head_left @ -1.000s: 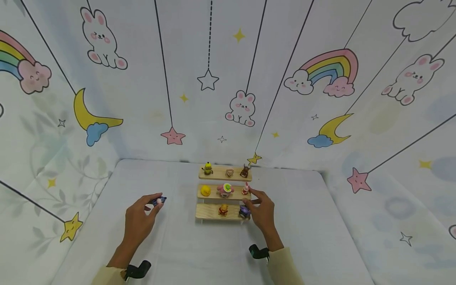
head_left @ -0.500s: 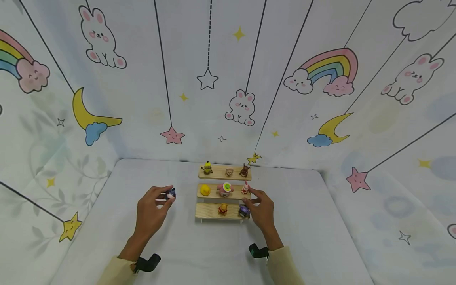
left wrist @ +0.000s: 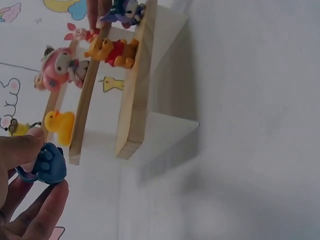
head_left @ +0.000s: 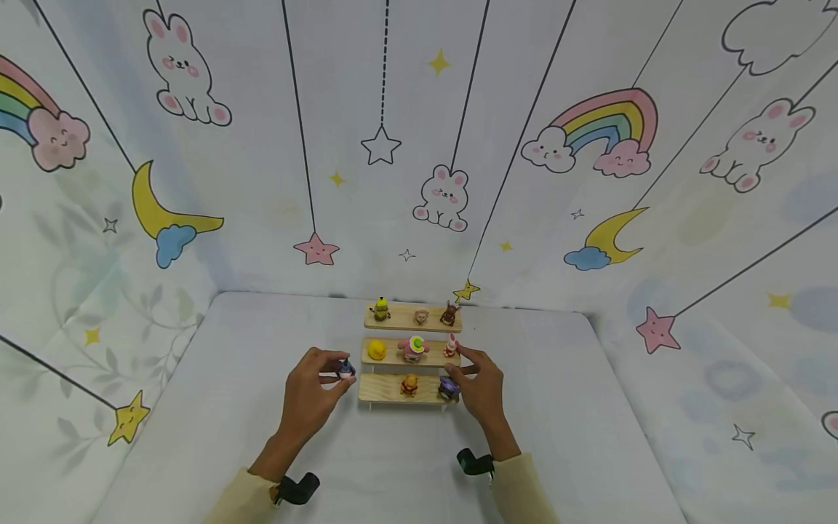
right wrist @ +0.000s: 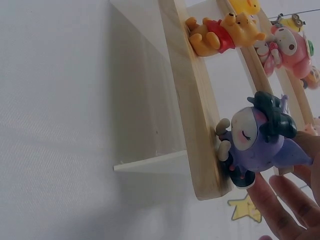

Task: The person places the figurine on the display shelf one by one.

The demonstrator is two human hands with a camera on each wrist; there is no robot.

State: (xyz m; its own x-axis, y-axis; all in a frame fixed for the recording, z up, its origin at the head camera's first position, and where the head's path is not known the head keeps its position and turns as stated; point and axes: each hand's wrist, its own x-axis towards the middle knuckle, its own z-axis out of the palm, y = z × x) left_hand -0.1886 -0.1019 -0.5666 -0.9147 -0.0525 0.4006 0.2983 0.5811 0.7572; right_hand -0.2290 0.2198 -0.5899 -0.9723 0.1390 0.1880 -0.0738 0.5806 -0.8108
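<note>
The little blue toy [head_left: 345,369] is pinched in the left hand [head_left: 310,393], just off the 9 o'clock end of the wooden shelf's [head_left: 382,390] bottom step. At the 3 o'clock end, the right hand [head_left: 481,389] pinches the purple toy [head_left: 449,388]. A small bump could tip the yellow bear [head_left: 409,385] over, or the blue toy could slip out and roll across the desk [head_left: 366,466].

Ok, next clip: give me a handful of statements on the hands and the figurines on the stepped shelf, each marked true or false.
1. The left hand pinches a small blue figurine. True.
2. The blue figurine already stands on the bottom step. False: it is held in the air just left of the wooden shelf.
3. A yellow duck sits at the left end of the middle step. True.
4. The right hand rests flat on the table, far from the shelf. False: its fingers are at the purple figurine on the bottom step's right end.
5. The top step is bare. False: three figurines stand on it.
</note>
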